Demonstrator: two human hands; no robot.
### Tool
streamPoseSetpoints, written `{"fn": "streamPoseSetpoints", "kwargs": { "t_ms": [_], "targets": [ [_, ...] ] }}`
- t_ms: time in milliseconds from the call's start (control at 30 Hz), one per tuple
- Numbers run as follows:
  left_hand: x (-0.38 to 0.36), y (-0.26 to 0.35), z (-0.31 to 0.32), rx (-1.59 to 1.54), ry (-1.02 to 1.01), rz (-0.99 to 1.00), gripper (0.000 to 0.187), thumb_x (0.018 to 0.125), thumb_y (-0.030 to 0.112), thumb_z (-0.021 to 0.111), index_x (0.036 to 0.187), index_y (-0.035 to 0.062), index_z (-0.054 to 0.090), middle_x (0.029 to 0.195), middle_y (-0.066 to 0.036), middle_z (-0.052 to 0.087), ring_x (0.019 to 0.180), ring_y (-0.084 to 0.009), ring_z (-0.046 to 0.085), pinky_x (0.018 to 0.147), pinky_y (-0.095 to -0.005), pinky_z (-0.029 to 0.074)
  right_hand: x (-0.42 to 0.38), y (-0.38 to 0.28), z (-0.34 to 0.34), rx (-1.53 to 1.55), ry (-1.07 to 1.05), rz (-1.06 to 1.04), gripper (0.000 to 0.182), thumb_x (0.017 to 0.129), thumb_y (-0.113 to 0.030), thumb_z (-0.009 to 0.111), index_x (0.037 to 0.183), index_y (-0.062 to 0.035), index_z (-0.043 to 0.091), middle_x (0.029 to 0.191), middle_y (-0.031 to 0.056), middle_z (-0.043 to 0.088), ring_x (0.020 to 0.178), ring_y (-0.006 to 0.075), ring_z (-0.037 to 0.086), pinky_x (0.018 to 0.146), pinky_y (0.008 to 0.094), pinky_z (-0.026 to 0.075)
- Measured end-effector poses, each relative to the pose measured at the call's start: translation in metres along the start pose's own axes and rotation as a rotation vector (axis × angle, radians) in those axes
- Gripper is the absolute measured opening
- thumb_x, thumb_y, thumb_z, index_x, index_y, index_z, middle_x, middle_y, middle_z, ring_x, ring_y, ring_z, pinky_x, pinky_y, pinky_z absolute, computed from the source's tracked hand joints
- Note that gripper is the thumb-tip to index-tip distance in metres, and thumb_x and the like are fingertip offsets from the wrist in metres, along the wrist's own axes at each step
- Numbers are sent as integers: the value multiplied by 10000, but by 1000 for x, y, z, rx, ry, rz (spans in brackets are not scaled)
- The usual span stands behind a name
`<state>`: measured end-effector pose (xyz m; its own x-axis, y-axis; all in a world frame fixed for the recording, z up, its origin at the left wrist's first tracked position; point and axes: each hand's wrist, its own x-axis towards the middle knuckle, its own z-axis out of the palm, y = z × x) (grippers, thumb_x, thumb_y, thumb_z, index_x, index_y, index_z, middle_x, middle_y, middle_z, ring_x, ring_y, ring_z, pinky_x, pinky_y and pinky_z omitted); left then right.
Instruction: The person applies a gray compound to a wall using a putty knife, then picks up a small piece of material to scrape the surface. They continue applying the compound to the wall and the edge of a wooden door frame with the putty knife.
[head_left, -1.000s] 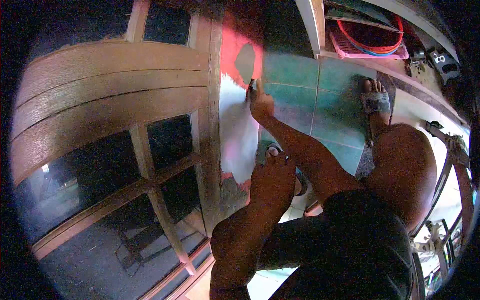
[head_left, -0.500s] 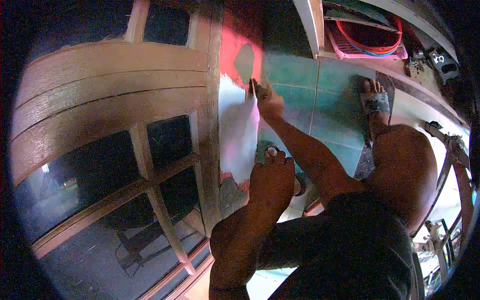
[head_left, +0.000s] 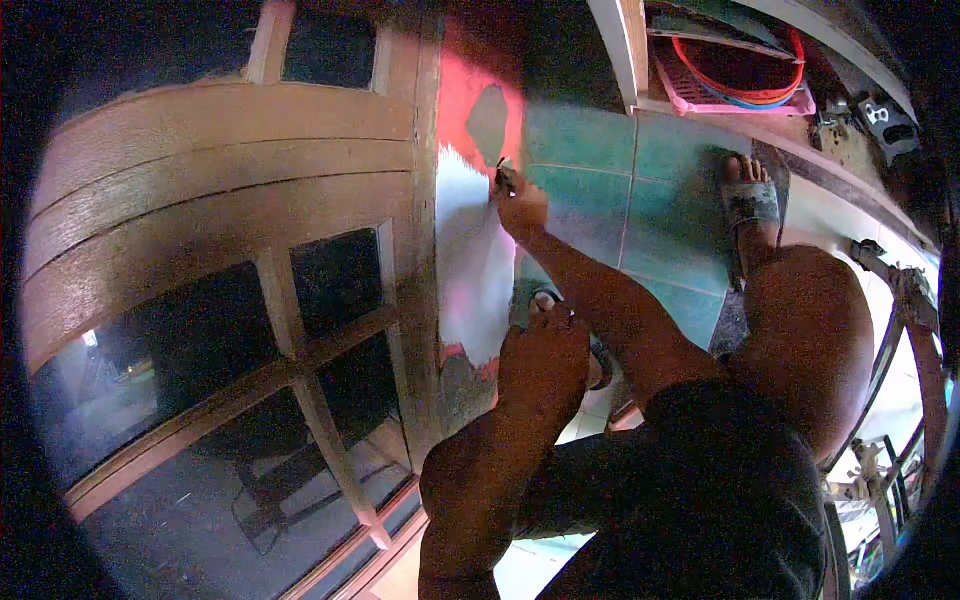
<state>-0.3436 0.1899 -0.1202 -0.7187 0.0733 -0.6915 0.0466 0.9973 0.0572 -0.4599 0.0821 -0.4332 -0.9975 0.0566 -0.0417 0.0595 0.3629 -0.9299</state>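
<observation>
A small dark-handled paintbrush (head_left: 504, 178) is gripped in the right hand (head_left: 522, 208), its tip laid against the upper right edge of the white-painted patch (head_left: 472, 260) on the narrow pink wall strip (head_left: 462, 95). The left hand (head_left: 545, 362) is seen closed near the patch's lower edge; what it holds cannot be told. A brown wooden glazed door (head_left: 230, 250) adjoins the strip's left edge.

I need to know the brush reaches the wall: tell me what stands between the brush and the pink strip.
Nothing visible does. The right hand holds the small dark brush right at the white painted patch on the pink wall strip.
</observation>
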Motion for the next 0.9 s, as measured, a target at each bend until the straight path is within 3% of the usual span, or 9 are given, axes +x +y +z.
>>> {"fn": "streamPoseSetpoints", "kwargs": {
  "t_ms": [33, 133, 267, 367, 433, 567, 633, 733, 900],
  "targets": [
    [0, 0, 5, 46, 24, -4, 315, 796, 156, 696, 1085, 42, 646, 1153, -156, 620, 1110, -315, 628, 835, -464, 535, -3, -4, 5, -5, 157, -62, 312, 969, -371, 543, 1101, -95, 606, 687, 185, 645, 610, 413, 634, 563, 545, 481],
    [-2, 2, -3, 60, 20, 21, 306, 806, 167, 686, 1088, 54, 650, 1128, -138, 632, 1081, -304, 643, 820, -457, 540, -8, -11, 3, 98, 232, -30, 290, 966, -329, 570, 1166, -118, 584, 685, 182, 643, 584, 418, 615, 546, 545, 461],
    [-2, 5, -4, 59, 23, 34, 302, 804, 172, 684, 1078, 50, 650, 1119, -144, 628, 1084, -311, 642, 818, -458, 543, -8, -17, -15, 199, 71, 64, 334, 956, -276, 591, 1242, -107, 555, 691, 180, 646, 578, 421, 604, 535, 545, 454],
    [-1, 3, -1, 95, 82, 39, 302, 798, 175, 687, 1067, 44, 649, 1125, -157, 620, 1098, -322, 635, 823, -462, 544, -9, -11, -22, 215, 137, -108, 401, 938, -244, 594, 1316, -139, 514, 706, 173, 658, 607, 420, 621, 535, 545, 468],
    [-2, 3, 1, 105, 109, 42, 301, 795, 176, 688, 1060, 39, 648, 1130, -166, 614, 1107, -329, 630, 826, -465, 544, -9, -16, -34, -23, 99, 149, 404, 904, -218, 612, 1295, -144, 540, 853, 162, 726, 708, 409, 675, 609, 526, 511],
    [1, -1, 6, 124, 130, 44, 296, 784, 180, 695, 1039, 35, 651, 1116, -173, 611, 1111, -332, 628, 830, -467, 547, 6, -1, -30, 43, 258, 135, 477, 904, -203, 590, 1369, -209, 484, 740, 176, 678, 665, 438, 646, 577, 570, 494],
    [1, 0, -1, 69, 76, 28, 299, 784, 183, 697, 1039, 33, 653, 1121, -179, 611, 1125, -337, 624, 830, -463, 549, 12, -6, -35, 10, 37, 282, 485, 919, -263, 595, 1383, -200, 470, 725, 199, 664, 663, 453, 642, 594, 582, 496],
    [-2, 1, 2, 64, 61, 23, 316, 784, 191, 700, 1051, 29, 654, 1135, -185, 612, 1143, -342, 619, 831, -457, 551, 10, -32, -42, -7, -88, 332, 469, 936, -347, 592, 1369, -212, 475, 708, 218, 649, 662, 460, 641, 602, 586, 494],
    [1, 1, 8, 105, 106, 54, 326, 788, 187, 697, 1073, 34, 656, 1154, -182, 617, 1139, -336, 620, 820, -452, 554, -3, -29, -19, 33, -6, 165, 379, 970, -362, 557, 1313, -200, 550, 723, 162, 674, 688, 439, 644, 616, 555, 487]
  ]
}}
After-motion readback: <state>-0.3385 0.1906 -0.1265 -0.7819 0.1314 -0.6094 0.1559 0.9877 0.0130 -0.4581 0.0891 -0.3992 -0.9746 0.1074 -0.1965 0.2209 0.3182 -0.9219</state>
